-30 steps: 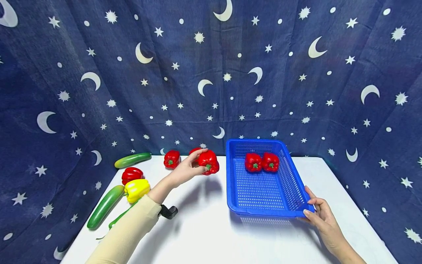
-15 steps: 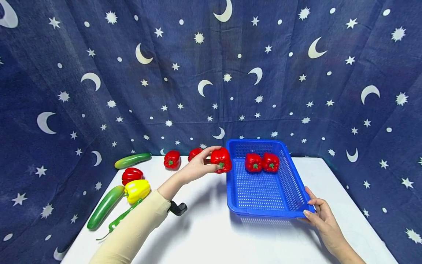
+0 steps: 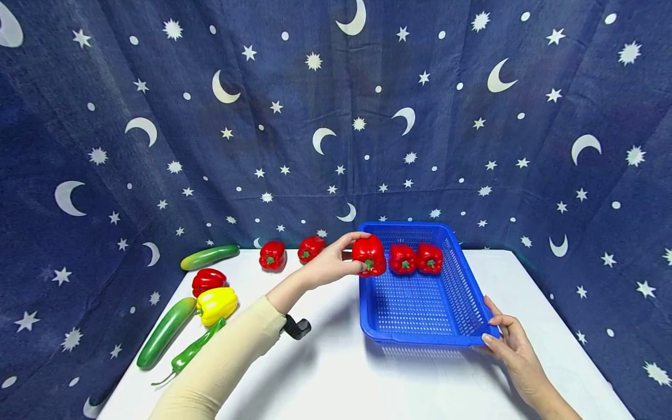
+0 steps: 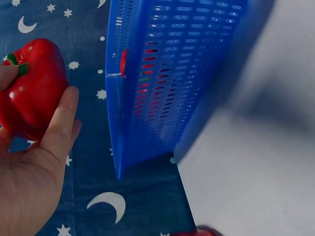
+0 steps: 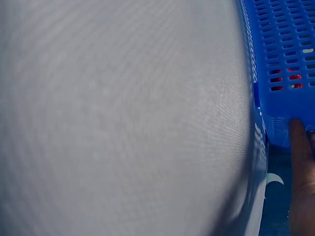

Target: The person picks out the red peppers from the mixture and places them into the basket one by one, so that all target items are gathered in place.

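My left hand (image 3: 333,265) grips a red bell pepper (image 3: 369,254) by its sides, with the thumb near the green stem. In the head view that pepper overlaps the left rim of a blue plastic basket (image 3: 401,338). The left wrist view shows the held pepper (image 4: 37,93) raised beside the basket's perforated wall (image 4: 167,73). Two more red bell peppers, one at the left (image 3: 402,259) and one at the right (image 3: 429,258), sit side by side inside the basket. My right hand (image 3: 517,350) holds the basket's near right corner, thumb on top of the rim and fingers along the outer side.
Two red bell peppers (image 3: 273,256) (image 3: 311,249) stand at the table's back. On the left lie another red bell pepper (image 3: 209,282), a yellow bell pepper (image 3: 217,305), a long green chili pepper (image 3: 194,350) and two cucumbers (image 3: 167,332) (image 3: 210,256). A starry curtain (image 3: 294,146) hangs behind.
My left hand has carried the red bell pepper rightward, from left of the basket to over its left rim. The right hand and basket have stayed in place.
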Action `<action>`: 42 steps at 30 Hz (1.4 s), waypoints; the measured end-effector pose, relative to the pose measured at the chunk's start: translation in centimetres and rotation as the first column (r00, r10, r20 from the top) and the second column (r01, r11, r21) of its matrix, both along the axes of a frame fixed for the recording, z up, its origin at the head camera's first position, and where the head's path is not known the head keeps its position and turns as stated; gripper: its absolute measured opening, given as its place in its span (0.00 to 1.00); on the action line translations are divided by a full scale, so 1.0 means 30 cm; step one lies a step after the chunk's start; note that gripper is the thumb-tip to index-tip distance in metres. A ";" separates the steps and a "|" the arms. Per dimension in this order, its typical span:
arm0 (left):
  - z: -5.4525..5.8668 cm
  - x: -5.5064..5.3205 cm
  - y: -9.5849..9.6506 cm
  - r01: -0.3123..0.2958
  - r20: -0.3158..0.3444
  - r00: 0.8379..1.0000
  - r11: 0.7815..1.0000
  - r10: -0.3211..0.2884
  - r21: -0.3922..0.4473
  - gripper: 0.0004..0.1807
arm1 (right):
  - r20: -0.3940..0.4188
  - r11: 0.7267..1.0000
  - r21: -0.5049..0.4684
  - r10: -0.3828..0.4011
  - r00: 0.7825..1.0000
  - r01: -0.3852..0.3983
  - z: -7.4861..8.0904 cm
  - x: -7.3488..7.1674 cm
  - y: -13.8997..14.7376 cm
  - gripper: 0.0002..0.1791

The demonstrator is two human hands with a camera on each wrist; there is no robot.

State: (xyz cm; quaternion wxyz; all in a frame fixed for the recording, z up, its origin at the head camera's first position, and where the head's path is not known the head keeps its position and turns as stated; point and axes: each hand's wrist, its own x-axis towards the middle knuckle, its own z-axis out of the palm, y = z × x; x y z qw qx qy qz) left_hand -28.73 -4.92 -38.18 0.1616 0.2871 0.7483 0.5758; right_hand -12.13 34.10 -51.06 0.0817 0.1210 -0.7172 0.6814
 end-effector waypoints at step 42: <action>0.091 -0.004 0.343 0.095 0.015 0.995 0.995 -0.095 -0.022 0.34 | -0.035 0.999 -0.038 0.021 0.999 -0.022 0.000 0.002 0.000 0.13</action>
